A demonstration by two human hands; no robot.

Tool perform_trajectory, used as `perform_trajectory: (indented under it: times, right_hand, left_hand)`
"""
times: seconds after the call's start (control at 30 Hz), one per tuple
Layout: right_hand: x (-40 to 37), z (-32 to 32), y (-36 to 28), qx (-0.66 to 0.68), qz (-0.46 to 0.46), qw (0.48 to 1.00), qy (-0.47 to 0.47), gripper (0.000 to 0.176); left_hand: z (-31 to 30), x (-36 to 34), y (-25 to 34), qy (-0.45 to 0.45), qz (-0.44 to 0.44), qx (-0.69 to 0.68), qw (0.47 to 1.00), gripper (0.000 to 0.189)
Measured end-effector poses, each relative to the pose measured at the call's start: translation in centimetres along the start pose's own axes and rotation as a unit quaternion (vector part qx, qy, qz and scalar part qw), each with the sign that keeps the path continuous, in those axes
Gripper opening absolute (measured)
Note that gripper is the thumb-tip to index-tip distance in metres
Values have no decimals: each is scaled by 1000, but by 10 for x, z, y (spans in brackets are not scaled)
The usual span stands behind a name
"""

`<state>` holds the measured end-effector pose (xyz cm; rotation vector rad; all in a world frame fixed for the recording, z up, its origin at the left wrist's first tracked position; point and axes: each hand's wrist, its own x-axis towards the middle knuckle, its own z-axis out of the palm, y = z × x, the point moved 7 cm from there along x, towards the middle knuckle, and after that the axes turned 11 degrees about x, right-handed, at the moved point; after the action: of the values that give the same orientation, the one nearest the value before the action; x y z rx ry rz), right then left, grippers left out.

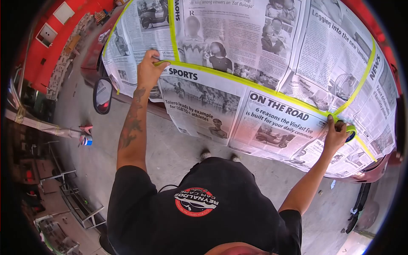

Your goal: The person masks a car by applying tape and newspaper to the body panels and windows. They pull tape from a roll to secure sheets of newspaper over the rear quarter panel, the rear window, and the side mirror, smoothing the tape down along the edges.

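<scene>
The tape strip [238, 78] runs lengthwise along the lower newspaper's [202, 102] top edge, from the left hand [148, 71], finger and thumb slightly parted, to the right hand [336, 135], curled on the tape roll [352, 128].

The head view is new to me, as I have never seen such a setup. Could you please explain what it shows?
There is no machine here: a person works with two bare hands. The picture comes from a camera on their head, looking forward and down, so their black shirt appears at the bottom. Newspaper sheets cover part of a reddish car, with yellow-green tape along some edges; a side mirror shows at the left. The left hand touches the tape near the heading SPORTS. The right hand touches it further along and seems to hold a roll of tape.
</scene>
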<state>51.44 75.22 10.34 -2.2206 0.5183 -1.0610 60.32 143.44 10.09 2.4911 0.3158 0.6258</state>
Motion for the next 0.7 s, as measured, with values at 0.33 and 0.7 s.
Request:
perform_trajectory:
  times: [0.33, 0.7]
  right_hand:
    - [-3, 4, 10, 39, 51, 998, -2, 51]
    - [-2, 2, 12, 26, 55, 998, -14, 49]
  left_hand:
    - [88, -167, 178, 50, 458, 37, 887, 55]
    - [126, -125, 132, 35, 305, 198, 931, 90]
